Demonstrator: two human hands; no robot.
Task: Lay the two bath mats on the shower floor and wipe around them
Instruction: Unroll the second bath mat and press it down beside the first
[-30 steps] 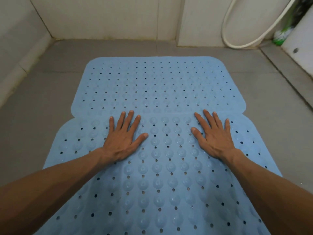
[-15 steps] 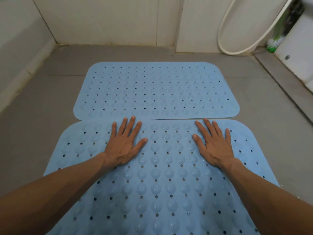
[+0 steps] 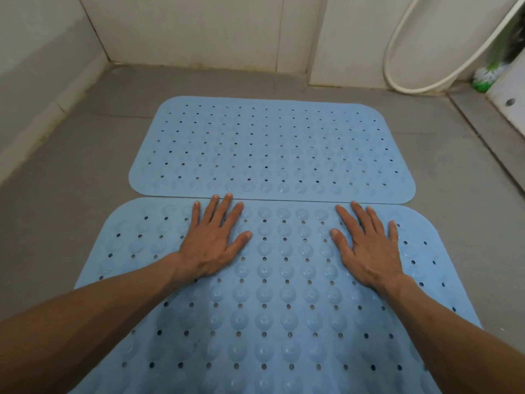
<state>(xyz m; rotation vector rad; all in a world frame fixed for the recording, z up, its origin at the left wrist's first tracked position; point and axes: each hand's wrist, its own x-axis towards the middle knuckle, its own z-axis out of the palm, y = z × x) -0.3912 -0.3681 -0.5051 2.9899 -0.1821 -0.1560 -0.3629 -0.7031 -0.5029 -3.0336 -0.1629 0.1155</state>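
Observation:
Two light blue rubber bath mats with holes and round bumps lie flat on the grey shower floor (image 3: pixel 56 211). The far mat (image 3: pixel 272 149) sits in the middle of the floor. The near mat (image 3: pixel 284 294) lies just in front of it, their long edges meeting. My left hand (image 3: pixel 211 240) presses flat on the near mat, fingers spread, fingertips at its far edge. My right hand (image 3: pixel 366 245) lies flat on the same mat to the right, fingers straight. Neither hand holds anything.
Beige tiled walls close the floor at the back and left. A white shower hose (image 3: pixel 397 61) loops down the back wall at the right. A green and white brush (image 3: pixel 485 78) stands in the far right corner beside a white fixture (image 3: pixel 508 89).
The near mat has slid toward me: it overlapped the far mat a second ago and now only meets it edge to edge. Both hands stayed flat on it.

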